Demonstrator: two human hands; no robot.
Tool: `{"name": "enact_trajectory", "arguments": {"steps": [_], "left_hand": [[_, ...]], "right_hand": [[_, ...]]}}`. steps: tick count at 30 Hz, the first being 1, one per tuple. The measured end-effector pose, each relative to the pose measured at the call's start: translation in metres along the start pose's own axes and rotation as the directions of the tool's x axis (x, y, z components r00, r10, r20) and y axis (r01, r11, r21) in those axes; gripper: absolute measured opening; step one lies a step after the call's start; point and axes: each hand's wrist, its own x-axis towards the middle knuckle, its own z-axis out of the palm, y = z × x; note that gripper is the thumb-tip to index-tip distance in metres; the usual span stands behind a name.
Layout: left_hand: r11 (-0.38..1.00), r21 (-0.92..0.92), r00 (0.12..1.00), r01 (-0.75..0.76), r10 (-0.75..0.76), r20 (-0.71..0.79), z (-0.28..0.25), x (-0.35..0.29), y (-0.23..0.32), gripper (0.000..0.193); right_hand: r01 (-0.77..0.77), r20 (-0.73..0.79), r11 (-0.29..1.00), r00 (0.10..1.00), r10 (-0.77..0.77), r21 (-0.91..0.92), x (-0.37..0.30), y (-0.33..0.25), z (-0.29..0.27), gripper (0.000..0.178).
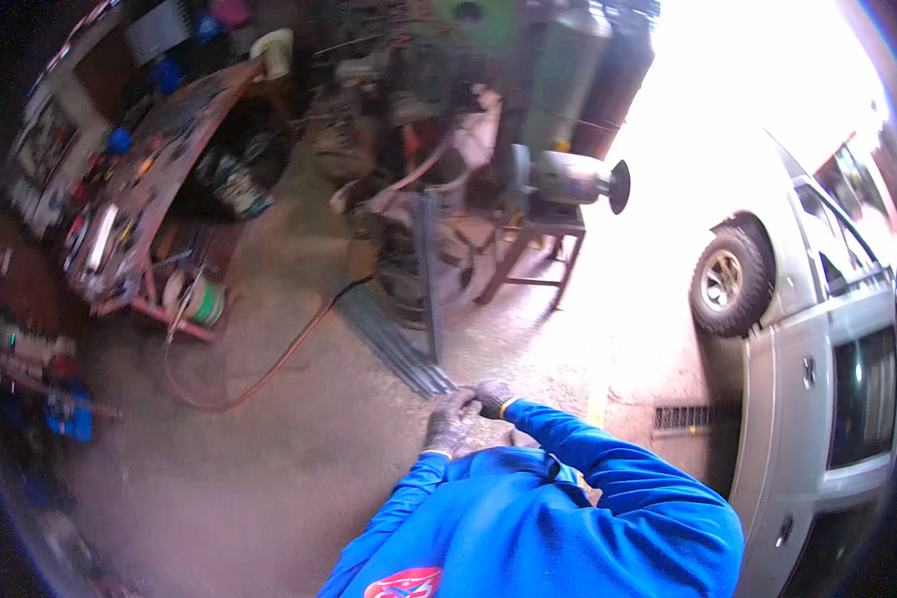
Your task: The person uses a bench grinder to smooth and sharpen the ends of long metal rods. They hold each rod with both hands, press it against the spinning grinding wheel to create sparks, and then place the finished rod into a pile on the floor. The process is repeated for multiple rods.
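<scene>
My left hand (450, 421) and my right hand (492, 398), both in grey gloves, meet in front of my waist. Their fingers look curled together, and what they hold, if anything, is too blurred to name. Just beyond them, the near ends of several grey metal bars (394, 344) come close to my left hand. Those bars appear to lie side by side on the floor. One more metal bar (432, 269) looks upright or leaning behind them; whether my hands touch any bar is not plain.
A bench grinder (568, 179) sits on a metal stand ahead right. On the right is a silver vehicle (782, 399). A cluttered workbench (184, 145) fills the far left. A reddish hose (269, 384) curves over the floor, and gas cylinders (568, 80) stand at the back.
</scene>
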Motion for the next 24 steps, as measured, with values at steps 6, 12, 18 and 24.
{"name": "enact_trajectory", "arguments": {"steps": [6, 12, 18, 24], "left_hand": [[0.998, -0.048, 0.999, 0.039, -0.039, 0.018, 0.025, -0.013, 0.026, 0.051], [0.837, 0.222, 0.866, -0.5, 0.481, 0.139, 0.161, -0.025, 0.103, 0.057], [0.765, -0.282, 0.811, -0.58, 0.575, -0.107, 0.257, -0.027, 0.265, 0.032], [0.489, -0.871, 0.949, -0.045, 0.293, 0.116, 0.283, -0.041, 0.43, 0.039]], "right_hand": [[-0.3, -0.327, 0.926, 0.872, 0.364, 0.231, -0.132, -0.025, -0.092, 0.03], [-0.329, -0.613, 0.942, 0.73, 0.3, 0.07, -0.308, -0.045, -0.214, 0.043], [0.054, -0.937, 0.969, 0.273, 0.219, 0.242, -0.462, -0.021, -0.283, 0.035], [-0.231, -0.893, 0.911, 0.221, 0.392, 0.342, -0.546, 0.096, -0.154, 0.065]]}}
